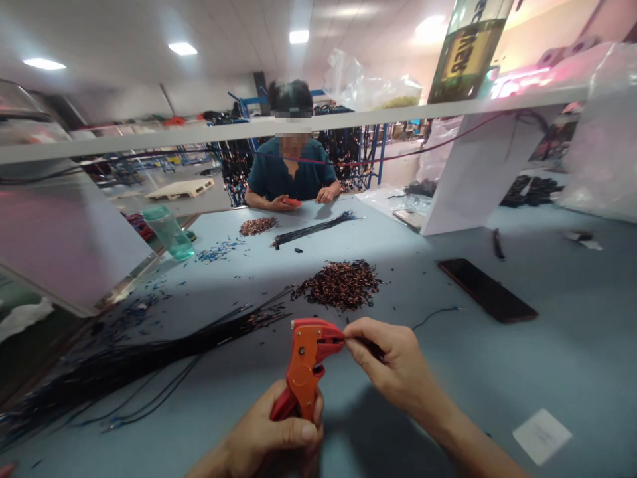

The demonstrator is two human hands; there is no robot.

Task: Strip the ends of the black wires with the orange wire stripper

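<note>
My left hand (279, 425) is wrapped round the handles of a red and orange wire stripper (304, 362), held upright with its jaws pointing right. At the jaw tip, my right hand (385, 352) pinches a dark wire (428, 315) whose blue-tipped end trails over the table to the right. Behind the tool lies a pile of short black and copper pieces (341, 285). A long bundle of black wires (164, 355) stretches across the left of the table.
A phone (488, 290) and a white paper square (541, 435) lie at right. A green bottle (168, 232) stands at back left. A shelf (199, 136) spans above the table (572, 345). Across it a person (292, 166) sits holding a red tool (292, 202) near another wire bundle (313, 230).
</note>
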